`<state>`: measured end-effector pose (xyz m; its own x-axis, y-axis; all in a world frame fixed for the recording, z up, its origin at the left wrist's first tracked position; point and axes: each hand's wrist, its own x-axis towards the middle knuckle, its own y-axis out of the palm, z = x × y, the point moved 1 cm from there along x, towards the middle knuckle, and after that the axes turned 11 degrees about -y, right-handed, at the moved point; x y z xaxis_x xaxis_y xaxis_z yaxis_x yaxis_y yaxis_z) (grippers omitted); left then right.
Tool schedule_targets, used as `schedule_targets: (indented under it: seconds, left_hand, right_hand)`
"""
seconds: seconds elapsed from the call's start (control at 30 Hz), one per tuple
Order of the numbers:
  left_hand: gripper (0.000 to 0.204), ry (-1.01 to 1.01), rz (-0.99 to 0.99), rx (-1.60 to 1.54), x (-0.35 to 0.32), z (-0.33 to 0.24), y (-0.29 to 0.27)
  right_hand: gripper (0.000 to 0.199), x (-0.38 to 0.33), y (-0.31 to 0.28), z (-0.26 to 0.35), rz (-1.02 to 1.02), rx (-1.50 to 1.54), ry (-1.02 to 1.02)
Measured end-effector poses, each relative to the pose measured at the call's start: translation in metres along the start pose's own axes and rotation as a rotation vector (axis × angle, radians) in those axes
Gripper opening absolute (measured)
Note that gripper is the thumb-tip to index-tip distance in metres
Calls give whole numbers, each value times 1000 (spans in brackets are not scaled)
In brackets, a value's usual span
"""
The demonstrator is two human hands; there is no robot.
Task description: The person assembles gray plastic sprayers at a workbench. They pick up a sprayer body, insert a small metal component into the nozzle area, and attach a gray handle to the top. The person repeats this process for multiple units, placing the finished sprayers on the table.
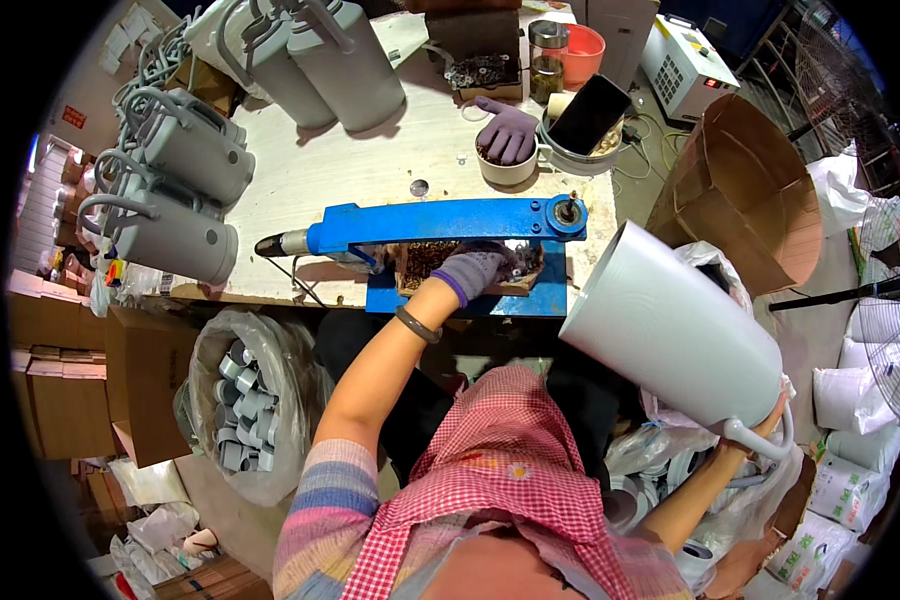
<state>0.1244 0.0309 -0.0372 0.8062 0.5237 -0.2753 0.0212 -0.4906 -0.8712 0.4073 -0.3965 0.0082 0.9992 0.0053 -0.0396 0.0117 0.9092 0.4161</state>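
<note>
Watering can, grey plastic, looks light but bulky; right hand wraps its handle, best hold. Gloved left hand digs in small parts, grip probably closed, can't tell.

Blue all the way along the lever press, its handle tip black and silver. The left hand wears a purple-grey knit glove, a dark band on the wrist. The watering can in the right hand is pale grey, same as the cans stacked on the off-white surface. Red-and-white gingham on the apron, pastel stripes on the sleeve. Orange bowl at the back.
</note>
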Motion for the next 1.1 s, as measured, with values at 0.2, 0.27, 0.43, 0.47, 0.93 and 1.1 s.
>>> schedule_targets:
  seconds: [0.2,0.27,0.43,0.47,0.93,1.1]
  left_hand:
    - [20,26,-298,133,-34,-11,-15]
    - [22,92,-385,181,-37,-14,-18]
    - [19,333,-629,-46,-61,-43,-53]
    - [20,346,-684,-53,-69,-55,-70]
    - [32,191,-663,-117,-55,-17,-107]
    - [41,106,-657,-159,-69,5,-115]
  right_hand:
    - [50,2,-26,3,114,-5,-83]
    - [50,5,-28,4,134,16,-42]
    - [50,-1,-15,9,71,19,-56]
    - [49,-1,-19,9,95,32,-54]
    - [49,5,-14,0,129,-48,-54]
    - [49,17,-20,-1,146,-23,-65]
